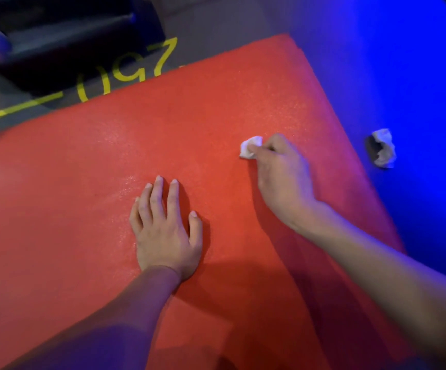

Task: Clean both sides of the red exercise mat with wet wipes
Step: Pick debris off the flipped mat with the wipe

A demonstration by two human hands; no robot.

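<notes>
Blue-lit floor (376,76) aside, your right hand (283,177) pinched a wet wipe (249,148) mid-mat (83,196), left hand (165,231) splayed flat; underside presumably still undone.

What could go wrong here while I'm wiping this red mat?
The wipe pinched in your right hand is a small wad, so you may miss patches of the mat. Your left hand presses flat on it and may re-soil it. The crumpled wipe beside the mat could get reused.

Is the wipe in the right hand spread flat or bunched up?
Bunched up. The right hand pinches the wipe as a small crumpled wad against the mat.
</notes>
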